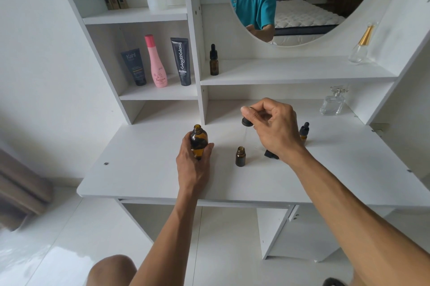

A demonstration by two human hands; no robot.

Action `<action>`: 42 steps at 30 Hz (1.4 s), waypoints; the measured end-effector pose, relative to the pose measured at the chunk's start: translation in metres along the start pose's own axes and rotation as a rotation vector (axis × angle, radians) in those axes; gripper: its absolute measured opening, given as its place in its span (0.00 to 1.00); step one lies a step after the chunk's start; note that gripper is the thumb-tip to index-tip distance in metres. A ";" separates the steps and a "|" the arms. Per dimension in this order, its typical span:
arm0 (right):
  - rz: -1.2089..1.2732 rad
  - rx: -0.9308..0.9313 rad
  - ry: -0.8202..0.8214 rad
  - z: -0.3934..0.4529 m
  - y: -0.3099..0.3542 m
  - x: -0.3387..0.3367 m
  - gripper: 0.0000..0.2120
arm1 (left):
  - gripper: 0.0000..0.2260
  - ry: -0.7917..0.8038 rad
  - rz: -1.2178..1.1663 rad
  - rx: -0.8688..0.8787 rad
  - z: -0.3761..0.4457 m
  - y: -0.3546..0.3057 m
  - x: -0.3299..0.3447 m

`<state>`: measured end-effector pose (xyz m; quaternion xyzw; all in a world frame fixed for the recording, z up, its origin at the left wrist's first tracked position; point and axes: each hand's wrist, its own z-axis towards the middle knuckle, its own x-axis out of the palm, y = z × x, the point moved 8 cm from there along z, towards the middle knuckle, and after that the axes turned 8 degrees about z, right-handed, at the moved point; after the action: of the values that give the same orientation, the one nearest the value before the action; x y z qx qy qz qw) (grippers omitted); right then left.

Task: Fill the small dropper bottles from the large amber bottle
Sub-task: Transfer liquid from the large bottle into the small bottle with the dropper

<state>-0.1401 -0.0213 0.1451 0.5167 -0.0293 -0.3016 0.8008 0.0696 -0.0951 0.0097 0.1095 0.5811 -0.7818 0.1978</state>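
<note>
While left hand grips upright large amber bottle, mouth up | right hand fingers pinch dropper cap

The left hand grips the uncapped large amber bottle on the white table. The right hand pinches a black dropper cap above an open small bottle. A capped dropper bottle stands just beyond the right hand.

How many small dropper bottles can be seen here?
3: one capped on the shelf, one open on the desk, one capped behind the right hand. Others may be hidden.
</note>
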 end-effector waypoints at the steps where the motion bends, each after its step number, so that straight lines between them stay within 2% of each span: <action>1: 0.001 0.001 -0.001 0.000 0.000 0.000 0.10 | 0.19 0.000 -0.001 -0.003 0.000 0.000 0.000; 6: 0.020 0.004 -0.006 -0.001 -0.001 -0.002 0.10 | 0.19 0.003 -0.009 -0.012 -0.001 0.000 0.000; 13: 0.192 -0.003 -0.036 0.007 0.009 -0.003 0.06 | 0.20 -0.001 0.003 -0.004 -0.001 -0.002 -0.001; 20: 0.305 -0.044 -0.019 0.027 0.044 0.030 0.06 | 0.19 0.003 0.002 0.000 -0.001 -0.003 -0.001; 29: 0.285 -0.057 0.068 0.033 0.061 0.073 0.05 | 0.19 0.006 -0.015 0.006 -0.001 -0.004 -0.001; 42: 0.179 -0.062 0.105 0.038 0.048 0.090 0.08 | 0.19 0.016 -0.025 0.034 -0.001 -0.005 -0.002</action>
<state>-0.0588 -0.0843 0.1794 0.5018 -0.0242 -0.2022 0.8406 0.0690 -0.0928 0.0141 0.1118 0.5708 -0.7930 0.1813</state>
